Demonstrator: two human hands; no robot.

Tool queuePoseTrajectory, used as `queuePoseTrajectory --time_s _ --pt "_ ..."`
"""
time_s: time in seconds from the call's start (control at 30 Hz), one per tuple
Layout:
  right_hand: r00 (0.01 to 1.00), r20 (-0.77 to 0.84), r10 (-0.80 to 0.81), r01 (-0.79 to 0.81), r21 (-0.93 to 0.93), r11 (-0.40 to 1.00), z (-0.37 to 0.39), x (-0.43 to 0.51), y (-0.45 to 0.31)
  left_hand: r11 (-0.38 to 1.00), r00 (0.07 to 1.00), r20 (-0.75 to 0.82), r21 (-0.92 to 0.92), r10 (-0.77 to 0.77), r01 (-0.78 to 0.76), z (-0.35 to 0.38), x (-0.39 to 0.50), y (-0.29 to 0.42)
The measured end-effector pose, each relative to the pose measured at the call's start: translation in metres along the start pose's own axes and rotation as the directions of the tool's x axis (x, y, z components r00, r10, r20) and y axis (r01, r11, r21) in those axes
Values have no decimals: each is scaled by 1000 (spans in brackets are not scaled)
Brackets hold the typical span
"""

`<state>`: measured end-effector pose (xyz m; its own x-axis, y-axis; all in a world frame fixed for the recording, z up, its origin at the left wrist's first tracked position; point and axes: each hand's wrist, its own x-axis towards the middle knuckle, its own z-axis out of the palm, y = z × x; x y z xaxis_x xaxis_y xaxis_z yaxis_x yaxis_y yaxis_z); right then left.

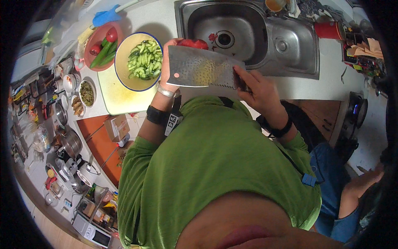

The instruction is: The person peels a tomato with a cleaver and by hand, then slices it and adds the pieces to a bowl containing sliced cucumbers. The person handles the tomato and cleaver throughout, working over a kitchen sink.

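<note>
My right hand (261,88) grips the dark handle of a broad cleaver (189,67), whose dimpled steel blade lies across the view. Behind the blade's upper edge, my left hand (166,60) holds a red tomato (194,44), partly hidden by the cleaver. Whether the edge touches the tomato cannot be told. Left of my left hand, a yellow bowl with a blue rim (124,56) contains cut cucumber pieces (146,59). It stands on a pale cutting board (119,98). Red scraps (212,37) lie near the drain of the steel sink (242,23).
A pink basin (88,46) at the left holds tomatoes (111,35) and whole cucumbers (102,55). Small food dishes (87,93) stand near the counter's left edge. A red container (329,30) is right of the sink. Another person's arm (349,199) shows at lower right.
</note>
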<state>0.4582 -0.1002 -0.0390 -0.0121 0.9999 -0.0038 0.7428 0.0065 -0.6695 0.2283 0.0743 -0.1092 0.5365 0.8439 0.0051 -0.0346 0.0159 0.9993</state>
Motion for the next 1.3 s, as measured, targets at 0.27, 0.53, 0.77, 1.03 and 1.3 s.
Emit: queuePoseTrajectory --time_s 0.27,0.53,0.77,1.03,1.3 --pt "1000 -29 -4 2 -53 999 2 6 -5 746 970 128 -620 -208 242 1 -2 -1" --pt "989 20 148 -146 -52 988 -6 8 -11 979 997 -74 -198 25 -40 4 -2 -9" --pt "989 21 146 -146 17 989 -4 14 -12 740 979 135 642 150 -202 1 3 3" --pt "977 10 211 -211 144 967 -6 17 -8 985 997 -4 159 -72 72 2 3 4" --pt "855 104 508 -513 23 858 13 4 54 966 994 -108 -258 -25 -4 -1 4 10"
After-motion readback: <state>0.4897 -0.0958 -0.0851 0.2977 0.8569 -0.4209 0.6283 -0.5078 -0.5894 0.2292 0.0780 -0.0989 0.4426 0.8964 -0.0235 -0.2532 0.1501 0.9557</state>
